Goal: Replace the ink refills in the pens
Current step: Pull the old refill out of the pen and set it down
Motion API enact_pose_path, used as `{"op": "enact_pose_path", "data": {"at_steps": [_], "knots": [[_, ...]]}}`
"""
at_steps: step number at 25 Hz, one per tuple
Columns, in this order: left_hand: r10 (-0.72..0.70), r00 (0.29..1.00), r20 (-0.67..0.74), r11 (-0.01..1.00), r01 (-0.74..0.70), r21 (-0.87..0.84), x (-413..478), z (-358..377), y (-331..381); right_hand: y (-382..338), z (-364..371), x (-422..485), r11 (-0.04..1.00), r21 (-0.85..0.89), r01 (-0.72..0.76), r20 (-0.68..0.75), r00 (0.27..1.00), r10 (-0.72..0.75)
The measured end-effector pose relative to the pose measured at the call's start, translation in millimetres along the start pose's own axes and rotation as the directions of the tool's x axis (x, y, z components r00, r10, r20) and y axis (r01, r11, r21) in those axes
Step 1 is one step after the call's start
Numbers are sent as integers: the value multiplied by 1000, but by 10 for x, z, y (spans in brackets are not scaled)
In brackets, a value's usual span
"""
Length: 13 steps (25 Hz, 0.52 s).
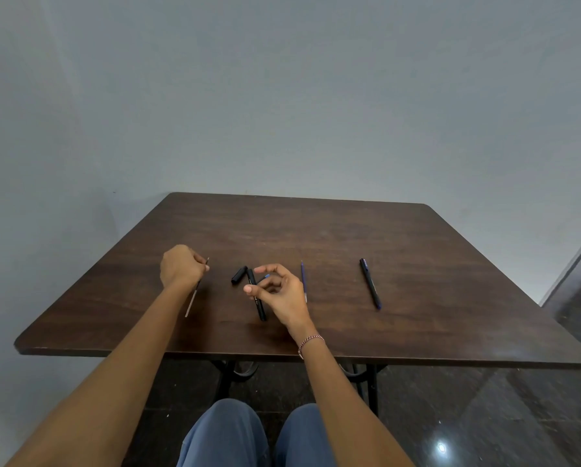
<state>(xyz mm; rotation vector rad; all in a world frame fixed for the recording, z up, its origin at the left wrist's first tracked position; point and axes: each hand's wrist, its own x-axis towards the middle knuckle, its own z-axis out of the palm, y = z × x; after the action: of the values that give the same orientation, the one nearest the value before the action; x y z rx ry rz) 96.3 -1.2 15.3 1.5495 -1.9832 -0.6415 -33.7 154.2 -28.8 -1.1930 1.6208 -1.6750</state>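
On the dark wooden table [316,237], just ahead of a seated person, lie the parts of 2 pens. Toward the left side, the left hand [182,266] is curled into a fist around a thin, pale refill [191,303]. Its tip pokes out beyond the knuckles on the far side, and its long tail slants back toward the near edge, low over the wood.

Near the middle, the right hand [279,291] hangs over a black pen barrel [260,308] that lies on the table with its far end pointing away. The thumb and fingers bend loosely into a ring. A small dark piece with a blue end [266,276] shows by the fingertips, but whether the hand pinches it or only hovers above it cannot be told. A short black cap [239,275] rests just left of the barrel's far end, close to it.

To the right of that hand a slim blue refill [303,281] lies alone on the wood. Further right, well apart from it, a whole black pen [370,283] lies untouched, its blue end nearest the person.

A thin bracelet [311,342] circles the right wrist, and 2 knees in blue trousers [228,433] show below the table's near edge.
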Motion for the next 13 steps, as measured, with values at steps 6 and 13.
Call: {"op": "enact_pose_path", "data": {"at_steps": [6,13], "knots": [[21,998,55,988,-29,149,-39,86,-18,18,-11,22,999,-33,13,-21,1000,-13],[177,980,-91,980,-184,-78,-123,171,60,-30,-11,18,999,31,10,-106,994,-7]]}}
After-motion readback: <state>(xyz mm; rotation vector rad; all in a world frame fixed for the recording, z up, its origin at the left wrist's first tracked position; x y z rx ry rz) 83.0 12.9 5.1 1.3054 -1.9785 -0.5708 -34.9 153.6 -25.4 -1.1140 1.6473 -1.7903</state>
